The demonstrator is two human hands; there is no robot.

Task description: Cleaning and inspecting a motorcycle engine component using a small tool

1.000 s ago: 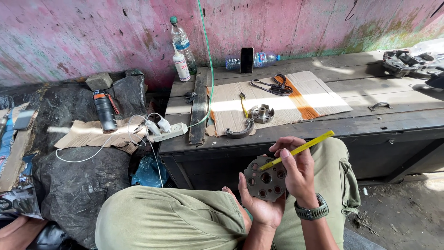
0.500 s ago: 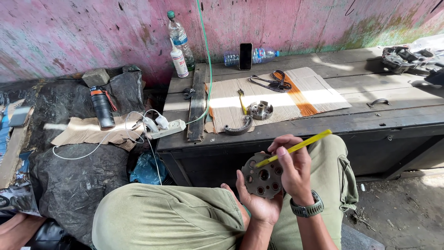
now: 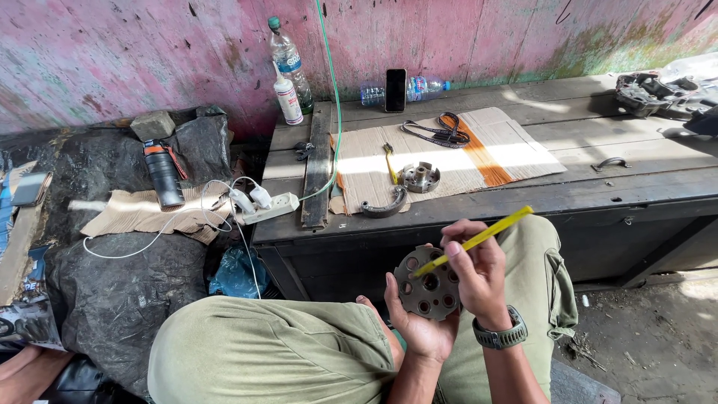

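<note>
left hand (image 3: 419, 329): cupped under the round grey metal plate with holes (image 3: 428, 283), same as before
right hand (image 3: 479, 273): fingers pinched on the thin yellow stick (image 3: 475, 241), tip hardly moved on the plate

My left hand (image 3: 419, 325) cradles a round holed metal plate (image 3: 428, 284); my right hand (image 3: 479, 273) presses a yellow pencil (image 3: 479, 239) in, pointing toward two o'clock.

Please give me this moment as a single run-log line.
left hand: cradles round metal plate | right hand: holds yellow tool, tip on plate | location: above lap, before wooden bench

Round plate (image 3: 428, 286) dull grey metal; stick (image 3: 479, 240) glossy yellow; bench (image 3: 583, 127) rough wood.
</note>
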